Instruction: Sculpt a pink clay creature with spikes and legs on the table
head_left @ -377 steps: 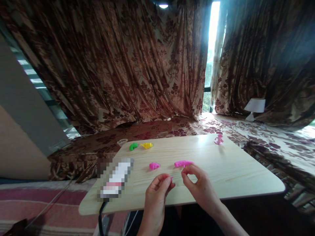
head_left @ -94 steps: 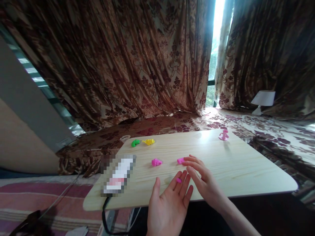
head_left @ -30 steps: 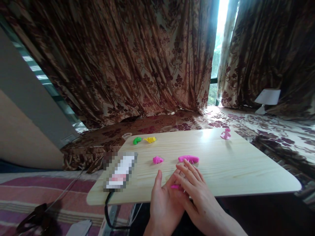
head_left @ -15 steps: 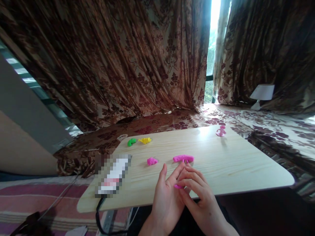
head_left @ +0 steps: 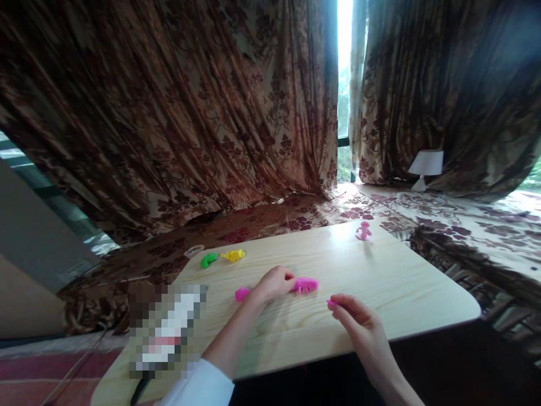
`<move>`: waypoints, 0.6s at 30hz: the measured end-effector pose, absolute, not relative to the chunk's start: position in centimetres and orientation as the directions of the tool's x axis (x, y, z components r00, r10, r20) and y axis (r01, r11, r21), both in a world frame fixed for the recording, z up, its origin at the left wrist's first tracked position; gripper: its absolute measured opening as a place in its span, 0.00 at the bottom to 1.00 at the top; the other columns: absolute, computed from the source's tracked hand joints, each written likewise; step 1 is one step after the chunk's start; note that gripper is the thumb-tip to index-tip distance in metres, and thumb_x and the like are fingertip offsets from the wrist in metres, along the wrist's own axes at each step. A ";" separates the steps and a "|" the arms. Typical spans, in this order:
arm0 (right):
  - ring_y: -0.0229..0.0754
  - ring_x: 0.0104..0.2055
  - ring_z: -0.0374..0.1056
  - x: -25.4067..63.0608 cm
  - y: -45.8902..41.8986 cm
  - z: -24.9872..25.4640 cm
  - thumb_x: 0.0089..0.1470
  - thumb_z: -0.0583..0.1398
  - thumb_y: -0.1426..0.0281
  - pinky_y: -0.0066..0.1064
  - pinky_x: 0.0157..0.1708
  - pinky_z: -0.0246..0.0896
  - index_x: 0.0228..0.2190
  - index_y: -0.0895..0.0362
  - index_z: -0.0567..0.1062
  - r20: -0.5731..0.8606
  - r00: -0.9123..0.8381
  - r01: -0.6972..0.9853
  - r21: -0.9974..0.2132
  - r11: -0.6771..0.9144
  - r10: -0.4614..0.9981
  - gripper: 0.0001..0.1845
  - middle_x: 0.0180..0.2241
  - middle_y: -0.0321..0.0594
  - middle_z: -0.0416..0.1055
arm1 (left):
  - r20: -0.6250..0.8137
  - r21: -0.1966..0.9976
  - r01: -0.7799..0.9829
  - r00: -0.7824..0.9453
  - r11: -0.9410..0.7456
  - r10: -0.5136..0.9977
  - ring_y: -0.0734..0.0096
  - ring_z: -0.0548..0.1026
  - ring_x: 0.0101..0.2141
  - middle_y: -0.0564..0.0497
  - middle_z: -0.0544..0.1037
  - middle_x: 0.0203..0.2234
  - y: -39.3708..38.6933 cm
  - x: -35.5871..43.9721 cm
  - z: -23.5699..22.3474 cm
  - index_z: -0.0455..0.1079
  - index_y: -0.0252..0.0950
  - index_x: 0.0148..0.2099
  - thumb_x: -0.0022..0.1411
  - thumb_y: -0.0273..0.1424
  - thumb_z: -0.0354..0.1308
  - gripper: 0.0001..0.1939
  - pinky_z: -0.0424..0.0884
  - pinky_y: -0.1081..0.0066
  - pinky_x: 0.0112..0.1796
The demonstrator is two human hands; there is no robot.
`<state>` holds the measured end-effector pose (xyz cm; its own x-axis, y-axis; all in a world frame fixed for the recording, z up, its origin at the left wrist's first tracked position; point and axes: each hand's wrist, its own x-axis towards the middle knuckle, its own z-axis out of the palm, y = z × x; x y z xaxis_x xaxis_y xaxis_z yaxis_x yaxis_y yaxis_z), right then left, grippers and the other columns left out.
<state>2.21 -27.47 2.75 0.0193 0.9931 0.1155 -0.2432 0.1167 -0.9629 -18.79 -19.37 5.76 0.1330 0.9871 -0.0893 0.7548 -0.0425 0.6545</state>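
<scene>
A long pink roll of modelling clay (head_left: pixel 307 283) lies on the table, with short thin pieces sticking out along its near side. My left hand (head_left: pixel 276 282) reaches over the table, closed on the left end of this roll, its fingertips partly hidden. My right hand (head_left: pixel 359 318) is to the right, above the near part of the table. Between its thumb and fingers it pinches a small thin piece of pink clay (head_left: pixel 332 303). A pink clay lump (head_left: pixel 242 294) rests just left of my left forearm and is partly covered by it.
Toward the back left of the table (head_left: pixel 422 293) lie a green clay piece (head_left: pixel 208 260) and a yellow one (head_left: pixel 234 256). A pink figure (head_left: pixel 363 230) stands at the back right. A pixelated object (head_left: pixel 173 327) is on the left side. Beyond, a white lamp (head_left: pixel 426 162) stands by the curtains (head_left: pixel 236 113).
My hands have parted. The left one has moved forward onto the pink clay roll, while the right one has gone right with a small pink piece in its pinch. The view has shifted.
</scene>
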 end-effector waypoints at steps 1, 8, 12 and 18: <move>0.45 0.37 0.71 2.1 -27.5 2.8 0.45 0.66 0.61 0.34 0.39 0.66 0.32 0.57 0.77 0.093 0.005 -0.258 -0.962 0.091 0.996 0.14 0.32 0.40 0.76 | -0.100 0.668 0.743 0.142 -0.039 0.985 0.61 0.73 0.41 0.49 0.72 0.45 -19.5 -18.8 5.8 0.67 0.32 0.48 0.61 0.36 0.55 0.16 0.72 0.61 0.39; 0.43 0.35 0.69 0.2 -27.7 2.7 0.45 0.66 0.61 0.32 0.34 0.65 0.33 0.58 0.77 0.016 -0.029 -0.366 -0.931 0.005 0.999 0.15 0.30 0.39 0.75 | 0.064 0.847 0.526 0.029 -0.070 0.998 0.68 0.72 0.30 0.50 0.76 0.26 -22.6 -17.8 7.1 0.71 0.31 0.36 0.59 0.38 0.54 0.14 0.66 0.72 0.31; 0.41 0.33 0.68 -1.0 -27.9 4.0 0.46 0.65 0.61 0.30 0.33 0.64 0.32 0.58 0.77 0.065 -0.026 -0.379 -0.924 0.050 0.998 0.14 0.29 0.38 0.75 | 0.120 0.926 0.362 -0.026 -0.103 0.992 0.70 0.72 0.33 0.47 0.76 0.34 -26.6 -16.6 8.4 0.67 0.33 0.46 0.61 0.40 0.50 0.18 0.67 0.73 0.31; 0.42 0.34 0.68 -2.0 -28.3 5.8 0.48 0.64 0.61 0.31 0.33 0.63 0.33 0.57 0.78 0.136 -0.039 -0.340 -0.933 0.114 0.990 0.13 0.32 0.40 0.76 | 0.082 0.995 -0.049 -0.058 -0.085 0.995 0.69 0.72 0.33 0.45 0.77 0.35 -30.0 -15.9 9.7 0.69 0.33 0.43 0.57 0.35 0.58 0.14 0.68 0.69 0.36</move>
